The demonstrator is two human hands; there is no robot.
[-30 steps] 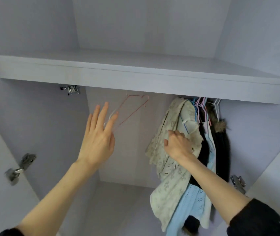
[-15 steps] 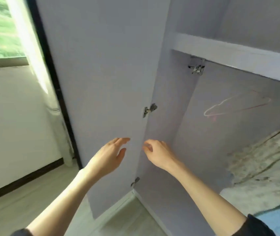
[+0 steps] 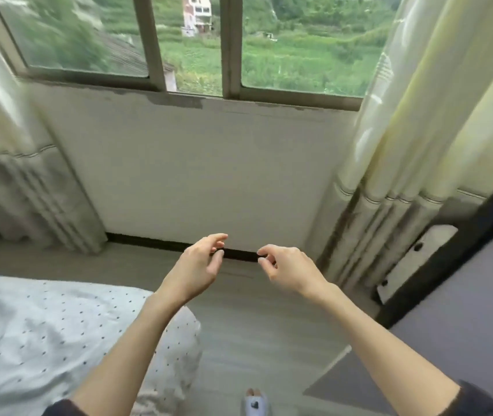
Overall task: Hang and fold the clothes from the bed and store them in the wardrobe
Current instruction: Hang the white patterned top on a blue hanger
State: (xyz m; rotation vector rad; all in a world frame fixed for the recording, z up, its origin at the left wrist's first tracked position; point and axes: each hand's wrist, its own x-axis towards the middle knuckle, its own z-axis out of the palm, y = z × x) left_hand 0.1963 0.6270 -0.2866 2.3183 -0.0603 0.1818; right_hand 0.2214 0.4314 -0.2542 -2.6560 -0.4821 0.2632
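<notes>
Seen from above: 2 bare hands held out over the floor, left hand (image 3: 198, 267) and right hand (image 3: 291, 267), fingers loosely curled, each grip holding nothing. Pale blue dotted bed (image 3: 29, 334) low on the left, nearer the left hand; no clothes visible on it.

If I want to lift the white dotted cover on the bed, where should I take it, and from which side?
Probably at the corner hanging over the bed's end, coming from the floor side. There the dotted cover drapes loose, with folds that fingers can pinch; further left it lies flat. The left hand is nearest and holds nothing.
</notes>
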